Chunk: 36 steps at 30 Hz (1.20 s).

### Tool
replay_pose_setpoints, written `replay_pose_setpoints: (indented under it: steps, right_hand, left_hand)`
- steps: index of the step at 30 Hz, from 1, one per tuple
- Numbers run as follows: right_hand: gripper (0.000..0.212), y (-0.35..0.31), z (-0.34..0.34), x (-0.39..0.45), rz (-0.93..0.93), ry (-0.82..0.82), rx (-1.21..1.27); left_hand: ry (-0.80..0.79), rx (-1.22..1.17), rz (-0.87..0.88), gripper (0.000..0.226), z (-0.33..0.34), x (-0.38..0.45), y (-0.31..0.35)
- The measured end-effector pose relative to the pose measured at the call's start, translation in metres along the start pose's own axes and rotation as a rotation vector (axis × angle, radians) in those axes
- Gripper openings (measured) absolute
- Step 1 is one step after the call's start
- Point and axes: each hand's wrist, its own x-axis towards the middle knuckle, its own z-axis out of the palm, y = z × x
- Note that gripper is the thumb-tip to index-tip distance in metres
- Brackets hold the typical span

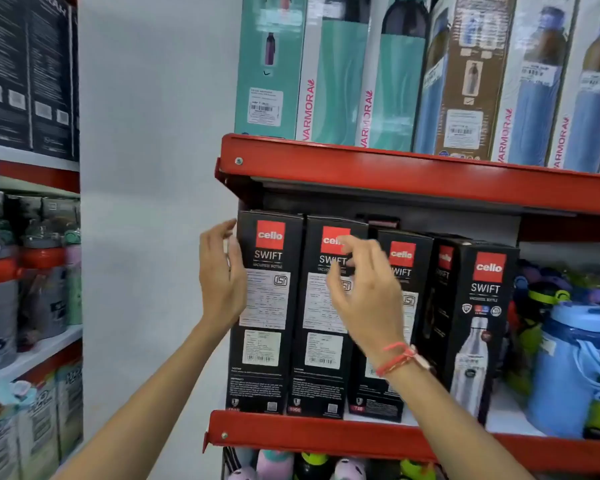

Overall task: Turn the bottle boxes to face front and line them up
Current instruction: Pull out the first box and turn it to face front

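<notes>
Several tall black Cello Swift bottle boxes stand in a row on the middle red shelf (pixel 326 433). The leftmost box (pixel 265 341), the second box (pixel 321 368) and the third box (pixel 404 261) show label-covered sides. The fourth box (pixel 478 327) stands angled and shows a steel bottle picture. My left hand (pixel 220 282) is open beside the left edge of the leftmost box, fingers spread. My right hand (pixel 364 289), fingers apart, hovers in front of the second and third boxes and hides parts of them. It holds nothing.
Teal and blue Varmora boxes (pixel 340 74) fill the upper shelf (pixel 413 171). Loose blue and green plastic bottles (pixel 568 368) crowd the right end of the middle shelf. Another rack (pixel 28 271) with boxes and bottles stands at the left, past a white wall.
</notes>
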Motion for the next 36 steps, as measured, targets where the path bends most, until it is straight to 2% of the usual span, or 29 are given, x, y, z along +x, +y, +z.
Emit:
replay_pose_setpoints:
  steps: [4,8,12,17,22,25,30,34,36]
  right_hand:
    - [0.048,-0.030,0.034,-0.031,0.171,-0.201,0.031]
    - [0.071,-0.055,0.065,-0.057,0.296,-0.282,-0.057]
    - [0.095,-0.086,0.087,-0.077,0.388,-0.386,-0.173]
    - [0.107,-0.111,0.099,-0.067,0.474,-0.376,-0.208]
    - [0.112,-0.123,0.094,-0.063,0.398,-0.286,-0.171]
    - [0.120,-0.116,0.087,-0.062,0.347,-0.241,-0.028]
    - [0.121,-0.077,0.059,-0.047,0.382,-0.366,0.390]
    - [0.123,-0.055,0.049,-0.026,0.379,-0.509,0.501]
    - [0.122,-0.052,0.053,-0.021,0.368,-0.523,0.499]
  left_hand:
    - [-0.178,-0.091,-0.393,0.031,-0.003,-0.009,-0.026]
    - [-0.356,-0.152,-0.545,0.035,-0.008,-0.013,-0.049]
    - [-0.666,-0.293,-0.665,0.053,-0.015,-0.022,-0.060]
    - [-0.738,-0.372,-0.651,0.072,-0.031,-0.014,-0.055]
    - [-0.679,-0.418,-0.584,0.057,-0.055,-0.005,-0.046]
    - [-0.647,-0.425,-0.527,0.056,-0.074,0.000,-0.038]
    - [-0.709,-0.456,-0.463,0.055,-0.095,-0.009,-0.037]
    - [-0.656,-0.350,-0.362,0.057,-0.086,-0.013,-0.031]
    - [-0.631,-0.285,-0.303,0.057,-0.081,-0.017,-0.030]
